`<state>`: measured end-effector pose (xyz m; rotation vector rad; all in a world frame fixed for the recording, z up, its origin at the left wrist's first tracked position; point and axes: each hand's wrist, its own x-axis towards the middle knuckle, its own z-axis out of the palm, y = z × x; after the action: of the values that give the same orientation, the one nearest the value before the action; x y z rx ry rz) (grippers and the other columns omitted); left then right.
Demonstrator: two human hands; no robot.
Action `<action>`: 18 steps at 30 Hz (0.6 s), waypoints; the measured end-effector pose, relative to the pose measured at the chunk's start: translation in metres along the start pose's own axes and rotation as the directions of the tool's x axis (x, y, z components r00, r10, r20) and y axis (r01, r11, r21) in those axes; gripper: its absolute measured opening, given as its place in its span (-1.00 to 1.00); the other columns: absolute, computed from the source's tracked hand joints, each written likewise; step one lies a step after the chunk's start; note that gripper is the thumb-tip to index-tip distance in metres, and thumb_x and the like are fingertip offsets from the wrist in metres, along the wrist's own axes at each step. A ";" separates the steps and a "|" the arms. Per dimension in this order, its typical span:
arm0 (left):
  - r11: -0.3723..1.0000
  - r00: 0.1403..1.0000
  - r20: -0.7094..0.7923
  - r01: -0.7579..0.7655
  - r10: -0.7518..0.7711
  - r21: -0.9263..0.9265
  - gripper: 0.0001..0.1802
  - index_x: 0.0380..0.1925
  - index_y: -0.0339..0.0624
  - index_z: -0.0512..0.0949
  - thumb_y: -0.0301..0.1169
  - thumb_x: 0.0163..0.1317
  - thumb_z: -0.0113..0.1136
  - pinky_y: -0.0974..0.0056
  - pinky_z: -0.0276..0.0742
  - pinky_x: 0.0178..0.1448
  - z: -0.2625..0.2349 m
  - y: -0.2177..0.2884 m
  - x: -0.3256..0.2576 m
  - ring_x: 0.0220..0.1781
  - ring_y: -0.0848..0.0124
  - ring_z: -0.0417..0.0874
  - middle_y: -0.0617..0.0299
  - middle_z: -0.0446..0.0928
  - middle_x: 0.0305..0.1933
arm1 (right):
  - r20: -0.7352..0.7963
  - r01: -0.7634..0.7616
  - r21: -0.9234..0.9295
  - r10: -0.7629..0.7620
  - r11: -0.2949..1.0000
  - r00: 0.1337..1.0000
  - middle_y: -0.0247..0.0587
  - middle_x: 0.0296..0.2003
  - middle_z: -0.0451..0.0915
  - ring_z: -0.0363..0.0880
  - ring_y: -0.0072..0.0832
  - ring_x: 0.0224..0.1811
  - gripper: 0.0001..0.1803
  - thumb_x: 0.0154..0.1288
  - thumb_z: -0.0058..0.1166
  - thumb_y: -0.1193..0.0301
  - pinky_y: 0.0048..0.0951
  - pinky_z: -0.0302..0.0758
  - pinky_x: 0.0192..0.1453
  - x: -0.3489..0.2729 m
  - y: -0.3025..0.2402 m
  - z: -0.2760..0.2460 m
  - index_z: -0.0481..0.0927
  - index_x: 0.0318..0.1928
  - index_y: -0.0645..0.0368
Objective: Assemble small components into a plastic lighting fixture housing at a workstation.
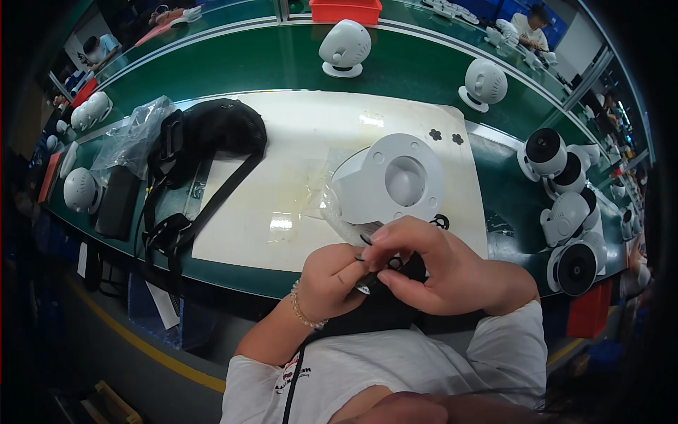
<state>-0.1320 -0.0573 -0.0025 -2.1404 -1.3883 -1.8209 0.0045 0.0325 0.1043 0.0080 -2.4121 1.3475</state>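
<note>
My left hand (330,281), with a beaded bracelet at the wrist, is closed, its fingertips pressed together near the mat's front edge. Against it, my right hand (441,272) pinches with thumb and forefinger. Small dark bits show between the fingers, too covered to name. Just beyond the hands a white camera-like device (432,169) lies on its side, its round base facing up with a shallow round recess. Clear plastic wrap (326,201) sits along its left side. A black flower-shaped piece (440,222) is close to my right hand.
Two dark flower-shaped pads (435,134) lie on the cream mat (240,233). A black strapped bag (219,127) and a plastic bag (134,138) are at left. More white devices stand at the back (345,46) and right (565,215). A red bin (346,10) sits at the far edge.
</note>
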 end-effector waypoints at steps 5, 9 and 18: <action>0.999 0.998 0.052 0.047 -0.046 -0.015 -0.67 -0.49 -0.28 0.45 -0.63 -0.44 0.15 0.30 0.45 -0.47 0.000 0.006 0.007 -0.46 0.24 0.54 0.11 0.51 -0.37 | -0.068 0.229 -0.062 -0.233 0.971 0.970 -0.18 -0.21 0.43 0.46 -0.33 -0.19 -0.45 -0.05 0.01 0.73 -0.40 0.42 -0.17 -0.007 0.004 -0.006 0.28 0.01 0.12; 0.999 0.997 -0.071 0.006 -0.003 0.044 -0.71 -0.49 -0.26 0.48 -0.63 -0.37 0.20 0.33 0.48 -0.42 0.006 0.006 0.005 -0.41 0.25 0.56 0.06 0.51 -0.22 | -0.383 0.187 -0.315 -0.305 0.931 0.872 -0.28 -0.24 0.36 0.39 -0.60 -0.28 -0.44 0.01 -0.02 0.72 -0.58 0.29 -0.26 0.004 0.034 -0.036 0.15 0.04 0.12; 0.995 0.991 -0.089 0.101 -0.100 0.004 -0.69 -0.52 -0.25 0.47 -0.63 -0.42 0.24 0.38 0.45 -0.42 0.008 0.000 0.003 -0.46 0.32 0.55 -0.08 0.32 0.14 | -0.416 0.001 -0.238 -0.103 0.971 0.903 -0.23 -0.19 0.39 0.44 -0.54 -0.24 -0.41 0.10 -0.06 0.66 -0.54 0.35 -0.19 0.023 0.046 -0.056 0.12 0.14 0.05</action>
<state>-0.1257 -0.0515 -0.0022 -1.9933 -1.5064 -1.9143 -0.0075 0.1078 0.1000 -0.2568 -2.1558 0.9161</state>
